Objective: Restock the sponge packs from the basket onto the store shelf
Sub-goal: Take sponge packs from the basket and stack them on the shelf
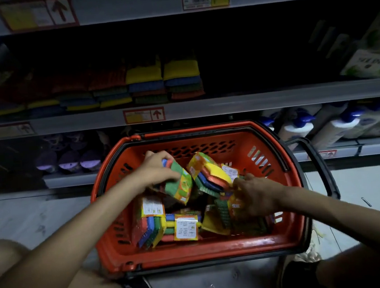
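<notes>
A red plastic basket point(201, 251) stands on the floor in front of me, holding several multicolour sponge packs. My left hand point(156, 169) grips one sponge pack point(180, 184) by its upper edge, lifted a little above the others. My right hand point(253, 194) reaches into the right side of the basket, fingers closing around another sponge pack point(233, 205). Between my hands a third pack point(207, 173) leans upright. On the dark middle shelf point(250, 102), stacked sponge packs point(146, 83) fill the left half, with dark space to their right.
White packages point(371, 61) sit at the right end of the middle shelf. On the bottom shelf are purple round items point(69, 159) at left and white bottles with blue caps point(335, 123) at right. The basket's black handle point(318, 164) hangs to the right. My knees frame the basket.
</notes>
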